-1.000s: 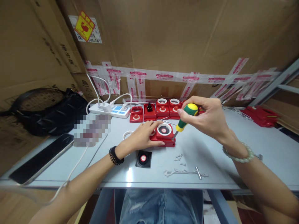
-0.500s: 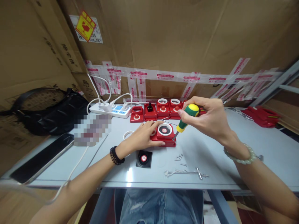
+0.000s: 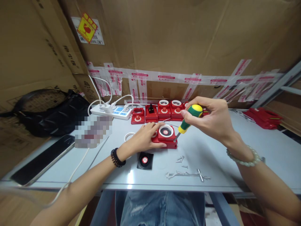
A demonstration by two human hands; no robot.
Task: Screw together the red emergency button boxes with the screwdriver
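Observation:
On the table lies a red box-shaped housing with a white ring on top, around a dark disc with a red-and-white label. My left hand is wrapped over its left side, thumb along the front edge, and covers part of it. A screwdriver with a green and yellow handle is gripped in my right hand. Its shaft slants down, and the tip meets the housing's right corner. Just in front sit a black square piece with a round label and several loose screws.
Several red housings stand in a row at the back, beside a white power strip. Metal T-handled tool lies near the front edge. To the left are a phone and a black bag; red parts lie far right.
The screwdriver handle and my right hand have shifted very slightly to the right, with the tip still at the housing's corner. My left hand keeps its place.

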